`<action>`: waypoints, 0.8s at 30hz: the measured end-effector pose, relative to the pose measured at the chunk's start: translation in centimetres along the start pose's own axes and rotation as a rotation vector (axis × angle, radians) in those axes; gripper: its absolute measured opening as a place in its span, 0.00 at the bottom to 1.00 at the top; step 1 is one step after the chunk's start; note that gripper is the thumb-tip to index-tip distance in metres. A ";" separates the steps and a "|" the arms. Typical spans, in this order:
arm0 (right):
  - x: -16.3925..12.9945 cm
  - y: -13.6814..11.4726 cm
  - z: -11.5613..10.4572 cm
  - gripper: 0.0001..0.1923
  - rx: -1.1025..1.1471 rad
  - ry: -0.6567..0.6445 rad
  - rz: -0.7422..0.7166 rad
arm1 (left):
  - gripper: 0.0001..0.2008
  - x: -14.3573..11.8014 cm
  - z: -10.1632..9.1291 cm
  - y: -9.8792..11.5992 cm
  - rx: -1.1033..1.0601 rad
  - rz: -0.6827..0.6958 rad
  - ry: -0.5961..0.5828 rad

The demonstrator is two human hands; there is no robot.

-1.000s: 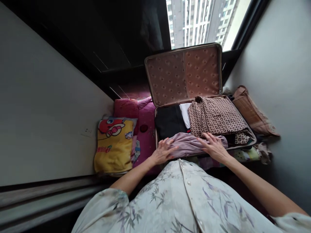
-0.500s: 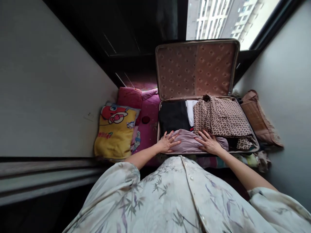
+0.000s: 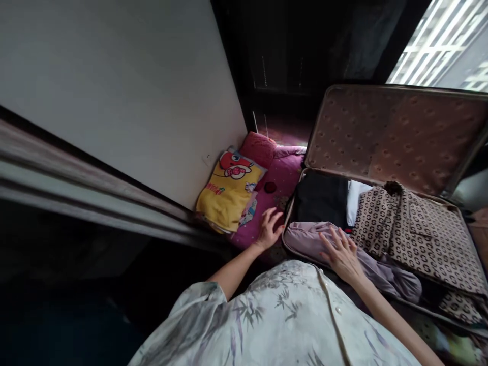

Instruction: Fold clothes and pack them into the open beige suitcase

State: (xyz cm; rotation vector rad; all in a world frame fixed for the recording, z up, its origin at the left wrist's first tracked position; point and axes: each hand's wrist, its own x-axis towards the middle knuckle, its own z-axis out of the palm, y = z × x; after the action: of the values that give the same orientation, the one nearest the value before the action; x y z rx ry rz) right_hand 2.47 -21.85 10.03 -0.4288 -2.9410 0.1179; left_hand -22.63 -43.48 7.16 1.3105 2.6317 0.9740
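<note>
Clothes (image 3: 430,229) laid in suitcase (image 3: 293,201), lid (image 3: 404,137) not yet closed — left hand (image 3: 270,231) empty beside suitcase, right hand (image 3: 343,256) spread loosely over purple cloth (image 3: 307,234).

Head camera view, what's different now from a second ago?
The left hand has come off the mauve cloth and moved left, outside the open suitcase, by the magenta bedding. The right hand has shifted left but remains over the cloth. The view has turned left. The black clothing and patterned garment stay in the suitcase.
</note>
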 end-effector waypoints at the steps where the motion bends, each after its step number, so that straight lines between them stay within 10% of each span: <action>1: 0.6 -0.6 0.4 0.34 0.012 -0.004 -0.012 | 0.28 -0.2 -0.7 -1.9 0.025 -0.132 0.039; 5: 2.1 -1.8 1.5 0.36 0.064 0.031 -0.029 | 0.34 -2.2 -4.9 -9.7 0.054 -0.489 0.081; 11: 3.7 -3.6 1.7 0.38 0.115 0.038 -0.018 | 0.31 -4.8 -9.7 -15.7 -0.091 -0.355 0.050; 24: 13.3 -13.4 6.4 0.30 0.556 -0.114 -0.055 | 0.51 8.0 -2.8 -21.5 0.003 -0.485 0.010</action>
State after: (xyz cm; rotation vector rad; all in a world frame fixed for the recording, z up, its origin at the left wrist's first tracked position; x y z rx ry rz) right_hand -14.96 -31.18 7.10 -0.2595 -2.8466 0.9467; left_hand -43.78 -48.64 -0.65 0.6086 2.7519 0.8935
